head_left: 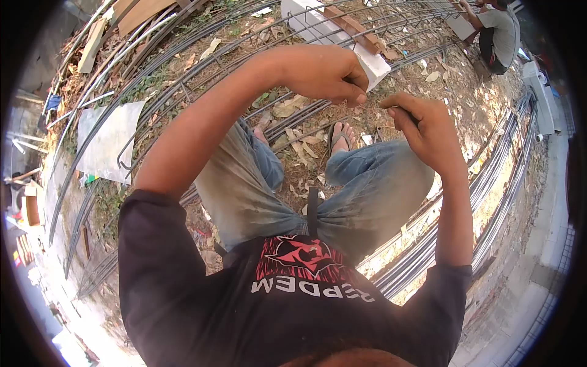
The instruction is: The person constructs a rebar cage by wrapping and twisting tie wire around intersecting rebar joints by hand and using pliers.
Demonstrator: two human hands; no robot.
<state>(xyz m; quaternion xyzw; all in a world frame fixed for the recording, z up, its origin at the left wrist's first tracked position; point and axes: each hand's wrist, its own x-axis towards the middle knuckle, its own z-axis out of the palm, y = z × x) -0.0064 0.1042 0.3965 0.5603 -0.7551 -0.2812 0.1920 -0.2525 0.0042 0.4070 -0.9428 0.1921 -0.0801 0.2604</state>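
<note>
My left hand [327, 76] is raised ahead of my knees, with its fingers curled in and the thumb near their tips. Across a small gap is my right hand [425, 128], its index finger and thumb brought close together. Whatever either hand grips, if anything, is too small to make out. Behind and below the hands run long steel reinforcing bars [244, 49], some joined by bent cross ties. Just past my left hand lies a white block-like beam [371, 64] with a brown wooden piece [351, 29] on it.
Bundled steel rods [483, 196] lie along the right side. A grey-white sheet [109, 140] rests at the left among bent bars. Wooden boards [92, 46] are at upper left. Another person [498, 37] crouches at upper right. Dry leaves [290, 107] litter the ground around my sandalled foot [340, 137].
</note>
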